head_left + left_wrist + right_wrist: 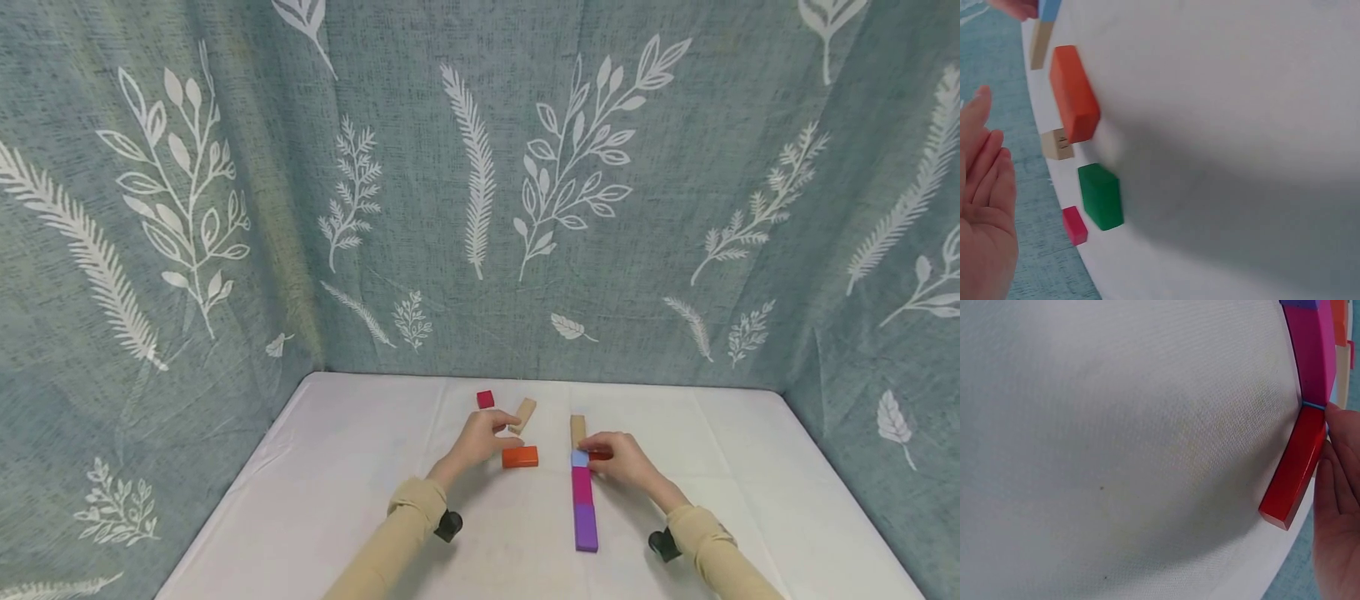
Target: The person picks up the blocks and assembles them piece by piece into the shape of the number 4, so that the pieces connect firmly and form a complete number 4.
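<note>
My left hand [480, 437] hovers over the table with thumb and fingers apart, holding nothing. Close to its fingertips lies an orange block [520, 457]. A green block [1101, 197] shows beneath it in the left wrist view but is hidden in the head view. My right hand [626, 461] has thumb and fingers about a red block [1294, 465], at the end touching a light blue block [580, 458]. That blue block sits in a line between a tan block [577, 429] and a magenta block [582, 485]. Nearest me, a purple block [586, 528] ends the line.
Beyond my left hand, a loose tan block [527, 410] and a small crimson block [485, 399] lie on the white tabletop [337, 467]. A patterned blue-green cloth [420, 208] hangs behind the table and along both sides.
</note>
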Demonstrator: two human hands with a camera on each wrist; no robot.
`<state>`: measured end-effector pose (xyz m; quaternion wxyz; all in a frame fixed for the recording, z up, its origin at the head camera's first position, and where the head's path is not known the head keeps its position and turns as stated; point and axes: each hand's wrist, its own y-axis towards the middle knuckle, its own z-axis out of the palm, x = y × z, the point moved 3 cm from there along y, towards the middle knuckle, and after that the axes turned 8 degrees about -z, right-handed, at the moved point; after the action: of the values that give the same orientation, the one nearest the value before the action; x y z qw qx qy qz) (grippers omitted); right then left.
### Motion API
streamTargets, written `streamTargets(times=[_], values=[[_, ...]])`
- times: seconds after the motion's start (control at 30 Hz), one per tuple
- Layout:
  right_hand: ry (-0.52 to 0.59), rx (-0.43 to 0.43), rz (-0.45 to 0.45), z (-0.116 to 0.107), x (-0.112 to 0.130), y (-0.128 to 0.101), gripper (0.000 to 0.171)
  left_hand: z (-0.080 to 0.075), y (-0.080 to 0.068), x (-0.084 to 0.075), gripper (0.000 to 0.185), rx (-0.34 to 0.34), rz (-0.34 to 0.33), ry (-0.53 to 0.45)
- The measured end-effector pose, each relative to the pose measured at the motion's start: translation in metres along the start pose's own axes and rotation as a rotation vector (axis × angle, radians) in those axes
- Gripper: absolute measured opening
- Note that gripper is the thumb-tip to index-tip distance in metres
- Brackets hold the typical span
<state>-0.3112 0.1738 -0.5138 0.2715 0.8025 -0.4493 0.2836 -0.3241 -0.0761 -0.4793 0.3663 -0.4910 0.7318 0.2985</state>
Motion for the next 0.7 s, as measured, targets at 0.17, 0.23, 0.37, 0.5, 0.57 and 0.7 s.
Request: streamTargets(times=[0.17,0.23,0.37,0.5,0.57,0.7], values=[[-0.003,-0.005,0.004,0.001,0.000,-0.001,0.028,0.007,-0.002,0.006,0.029,0.031,0.004,0.048],[-0.002,-0.007,0.004,0.001,0.000,-0.002,0.028,0.010,-0.002,0.008,0.029,0.041,-0.004,0.072],[-0.004,-0.008,-0.006,0.001,0.002,-0.002,0.027,0.013,-0.002,0.012,0.030,0.058,-0.032,0.126],[-0.002,-0.004,-0.007,0.000,0.001,-0.002,0.027,0.016,0.000,0.016,0.033,0.064,-0.031,0.195],[0.004,-0.002,-0.007,0.000,0.001,-0.002,0.027,0.017,0.000,0.018,0.033,0.066,-0.031,0.219],[-0.004,0.000,-0.022,0.000,0.000,-0.001,0.027,0.020,0.000,0.021,0.034,0.064,-0.028,0.250]])
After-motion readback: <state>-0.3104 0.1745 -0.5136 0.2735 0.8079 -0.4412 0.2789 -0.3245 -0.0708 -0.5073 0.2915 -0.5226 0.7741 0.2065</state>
